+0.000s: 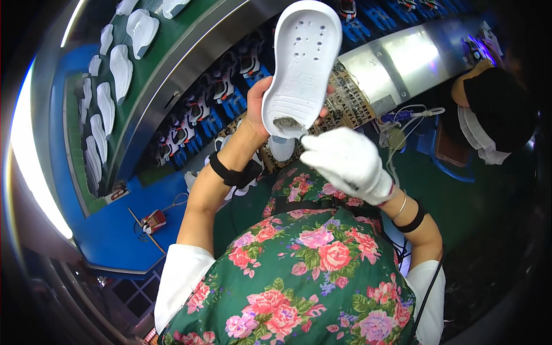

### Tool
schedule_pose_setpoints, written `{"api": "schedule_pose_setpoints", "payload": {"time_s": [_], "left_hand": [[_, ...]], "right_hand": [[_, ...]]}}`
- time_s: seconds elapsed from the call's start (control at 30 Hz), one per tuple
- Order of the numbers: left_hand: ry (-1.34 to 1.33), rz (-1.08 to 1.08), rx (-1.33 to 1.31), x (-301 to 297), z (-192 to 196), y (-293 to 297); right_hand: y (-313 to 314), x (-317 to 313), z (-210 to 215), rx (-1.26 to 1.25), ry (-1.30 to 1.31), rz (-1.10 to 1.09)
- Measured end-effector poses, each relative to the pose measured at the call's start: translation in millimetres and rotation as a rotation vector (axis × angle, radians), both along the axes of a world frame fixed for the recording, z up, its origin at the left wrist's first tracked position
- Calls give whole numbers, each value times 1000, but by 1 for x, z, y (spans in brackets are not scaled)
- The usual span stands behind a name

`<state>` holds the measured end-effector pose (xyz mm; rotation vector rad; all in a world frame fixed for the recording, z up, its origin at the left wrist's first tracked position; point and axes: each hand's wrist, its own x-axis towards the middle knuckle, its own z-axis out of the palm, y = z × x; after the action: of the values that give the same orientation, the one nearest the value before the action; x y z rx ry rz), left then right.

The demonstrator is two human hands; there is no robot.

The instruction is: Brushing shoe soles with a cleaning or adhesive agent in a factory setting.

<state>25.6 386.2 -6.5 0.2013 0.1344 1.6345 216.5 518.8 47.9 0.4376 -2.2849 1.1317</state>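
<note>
My bare left hand (260, 103) holds a white shoe sole (302, 63) upright by its lower edge, inner side toward me, with small holes in its upper part and a grey smear near the heel. My right hand (345, 161), in a white glove, sits just below the sole's heel end and appears to press a small tool against the smear; the tool itself is hidden. Both wrists carry black bands. A green apron with pink flowers (305, 270) covers my front.
A green conveyor belt (167, 52) curves away at the upper left with several white soles (141, 31) on it. Blue-and-black fixtures (201, 115) line its inner side. Another person in a black cap (497, 106) works at the right. A metal panel (402, 60) lies beyond.
</note>
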Motion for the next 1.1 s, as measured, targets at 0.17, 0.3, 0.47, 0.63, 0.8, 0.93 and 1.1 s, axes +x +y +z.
{"api": "schedule_pose_setpoints", "payload": {"time_s": [0.17, 0.3, 0.47, 0.63, 0.8, 0.93, 1.1], "left_hand": [[206, 23, -79, -3, 4, 3], [291, -18, -185, -4, 14, 7], [250, -9, -199, -9, 11, 14], [197, 30, -184, -9, 4, 17], [-76, 37, -239, 2, -11, 14], [-228, 119, -439, 37, -10, 17], [-183, 64, -334, 52, -15, 28]], "right_hand": [[-5, 11, 6, -183, -144, 169], [14, 2, 9, -21, -8, -75], [-7, 14, 1, -16, -66, 61], [15, -1, 9, -217, -106, -91], [26, 1, 7, -466, -287, -40], [68, -17, 9, -115, -108, -235], [87, -24, 7, 191, 11, -350]]}}
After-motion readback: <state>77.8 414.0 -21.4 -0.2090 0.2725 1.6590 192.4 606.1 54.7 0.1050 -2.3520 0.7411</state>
